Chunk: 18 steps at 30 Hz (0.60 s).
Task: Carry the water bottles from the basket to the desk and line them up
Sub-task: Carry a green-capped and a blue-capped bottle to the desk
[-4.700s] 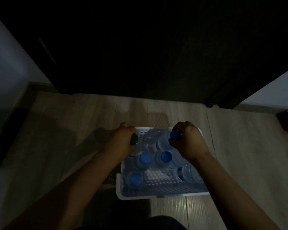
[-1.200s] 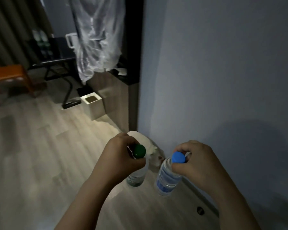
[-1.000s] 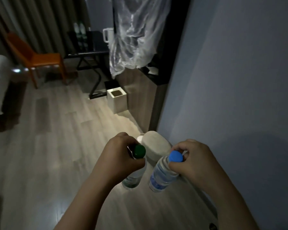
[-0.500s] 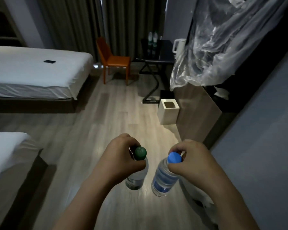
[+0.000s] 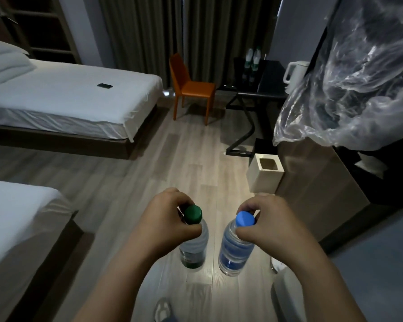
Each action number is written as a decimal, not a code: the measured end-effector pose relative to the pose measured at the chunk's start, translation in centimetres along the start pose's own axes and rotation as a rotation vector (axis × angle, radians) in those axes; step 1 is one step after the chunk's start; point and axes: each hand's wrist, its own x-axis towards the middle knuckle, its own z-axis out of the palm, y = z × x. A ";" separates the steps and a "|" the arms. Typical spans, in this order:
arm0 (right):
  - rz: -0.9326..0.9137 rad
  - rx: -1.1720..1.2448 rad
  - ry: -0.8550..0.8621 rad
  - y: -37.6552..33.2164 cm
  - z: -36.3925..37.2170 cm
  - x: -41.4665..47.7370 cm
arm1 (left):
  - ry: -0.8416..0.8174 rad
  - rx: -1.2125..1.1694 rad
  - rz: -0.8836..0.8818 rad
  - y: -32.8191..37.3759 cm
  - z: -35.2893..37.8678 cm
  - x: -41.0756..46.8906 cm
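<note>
Green-capped clear plastic bottle (image 5: 193,249) clamped in left grip (image 5: 165,219), blue-capped clear plastic bottle (image 5: 235,252) in right grip (image 5: 272,228); firm neck holds should curb swinging toward dark surface (image 5: 272,75), upper right.

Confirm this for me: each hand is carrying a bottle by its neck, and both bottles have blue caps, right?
Not quite. In the head view the left hand holds a green-capped bottle; only the right hand has a blue-capped bottle. Each hand does carry its bottle by the neck.
</note>
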 end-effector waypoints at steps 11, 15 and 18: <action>0.040 -0.026 0.016 -6.1 1.8 15.4 | -0.040 -0.004 0.064 -6.9 -5.7 15.2; 0.027 0.006 0.058 -8.3 3.1 21.2 | -0.019 -0.009 0.081 -9.8 -8.1 21.0; 0.046 0.028 0.049 -9.1 3.5 25.3 | -0.024 -0.006 0.066 -11.5 -9.2 24.9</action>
